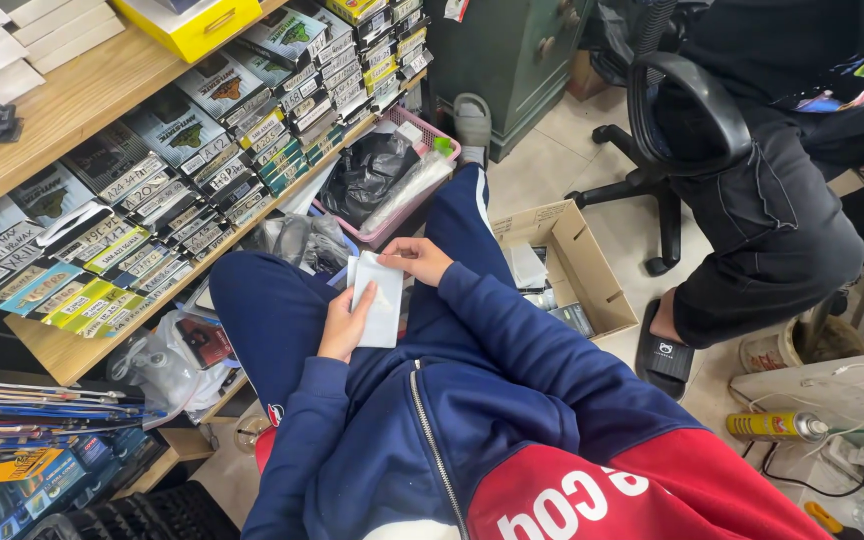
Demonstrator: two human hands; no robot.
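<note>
**Flat white packet held in both hands over the lap**

The flat white packet (379, 298) sits above the person's lap, between the thighs, tilted slightly and facing up to the camera. The left hand (344, 325) grips its lower left edge, thumb laid across the front face and fingers behind, closed on the packet. The right hand (415, 258) pinches the upper right corner, fingertips closed on the edge. The two hands are close to each other, joined only through the packet.

Beneath the hands lie the legs in dark blue trousers (267, 310), one stretched out toward a grey slipper (472, 118). Just beyond the packet stands a pink basket (432, 135) with a black plastic bag (367, 175) inside. To the person's right, on the tiled floor, rests an open cardboard box (577, 262) holding small items. To the left, a wooden shelf (72, 350) carries rows of small labelled boxes (202, 170) set edge-on. Farther right, a second person in black clothing sits on a black office chair (672, 120). A yellow spray can (777, 426) lies on a white surface near the lower right.
</note>
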